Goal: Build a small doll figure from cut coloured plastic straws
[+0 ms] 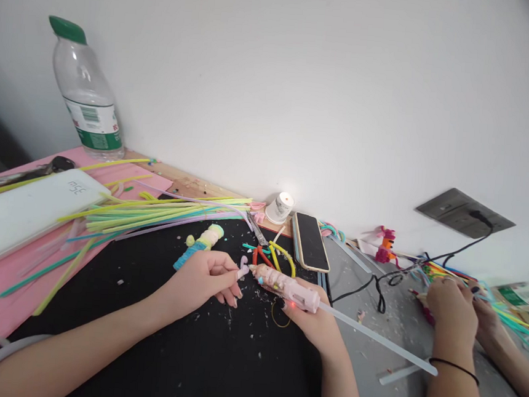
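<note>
One small dab: hold the lilac curl (243, 261) steady, pinched in the left hand (211, 282) above the black mat (213, 367), and aim the glue gun (284, 288), gripped in the right hand (316, 323), nozzle (253, 268) close by (presumably hot, so spare the fingertips (241, 274)).

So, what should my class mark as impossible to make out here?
All in the head view:
Small curled lilac piece: pinched end, hidden by the left grip.
Right grip: most fingers, hidden behind the pale pink plastic glue gun.
White rectangular power bank: left end, cut off by picture edge.
Tiny pale scraps on the black mat: too small to identify.
</note>
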Demonstrator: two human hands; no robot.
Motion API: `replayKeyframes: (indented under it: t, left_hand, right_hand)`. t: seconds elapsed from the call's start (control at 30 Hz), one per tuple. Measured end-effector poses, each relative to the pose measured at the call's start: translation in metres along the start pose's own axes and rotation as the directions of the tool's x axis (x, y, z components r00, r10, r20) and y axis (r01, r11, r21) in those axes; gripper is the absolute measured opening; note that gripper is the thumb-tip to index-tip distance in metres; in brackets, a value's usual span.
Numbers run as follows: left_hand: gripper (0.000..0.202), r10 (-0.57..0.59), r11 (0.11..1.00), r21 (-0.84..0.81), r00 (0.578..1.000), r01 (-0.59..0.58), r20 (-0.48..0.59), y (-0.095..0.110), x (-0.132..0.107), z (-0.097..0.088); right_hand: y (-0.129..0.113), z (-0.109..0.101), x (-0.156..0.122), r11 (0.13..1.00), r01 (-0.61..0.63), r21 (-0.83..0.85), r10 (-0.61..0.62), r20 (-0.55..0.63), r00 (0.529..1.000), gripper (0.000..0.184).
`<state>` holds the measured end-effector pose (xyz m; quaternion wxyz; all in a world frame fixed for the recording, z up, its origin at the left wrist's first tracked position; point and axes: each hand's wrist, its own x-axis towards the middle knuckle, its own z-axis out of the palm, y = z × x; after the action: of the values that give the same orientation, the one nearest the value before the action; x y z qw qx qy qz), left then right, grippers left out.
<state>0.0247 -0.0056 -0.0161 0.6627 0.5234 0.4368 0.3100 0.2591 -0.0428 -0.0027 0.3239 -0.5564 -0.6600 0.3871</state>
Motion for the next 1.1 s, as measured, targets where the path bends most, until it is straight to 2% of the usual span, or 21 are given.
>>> replayKeyframes:
  t: [0.17,0.4,0.53,0.7,0.87,1.1]
  left_hand:
    - [0.012,0.065,0.996,0.056,0.998,-0.063,-0.023,0.0,-0.004,0.001]
    - [0.011,0.154,0.966,0.221,0.985,-0.134,-0.079,-0.001,-0.007,0.002]
    - [0.012,0.196,0.948,0.269,0.978,-0.171,-0.071,-0.001,-0.007,0.001]
    - [0.013,0.224,0.935,0.295,0.972,-0.196,-0.066,0.0,-0.008,0.001]
    - [0.013,0.231,0.934,0.295,0.97,-0.202,-0.068,0.0,-0.008,0.002]
    - [0.014,0.221,0.941,0.276,0.972,-0.193,-0.074,-0.001,-0.008,0.002]
  right_hand:
    - [0.006,-0.001,-0.003,1.0,-0.012,-0.021,0.011,-0.032,0.999,0.009]
    - [0.014,0.0,-0.007,0.998,-0.037,-0.049,0.029,-0.155,0.988,0.016]
    - [0.01,0.0,-0.007,0.998,-0.059,-0.036,0.054,-0.127,0.99,0.018]
    - [0.011,0.0,-0.005,0.997,-0.083,-0.007,0.082,-0.123,0.989,0.028]
    - [0.013,0.001,-0.005,0.996,-0.067,0.066,0.069,-0.036,0.997,0.024]
    - [0.024,0.001,-0.008,0.974,-0.17,0.15,0.19,-0.128,0.974,0.033]
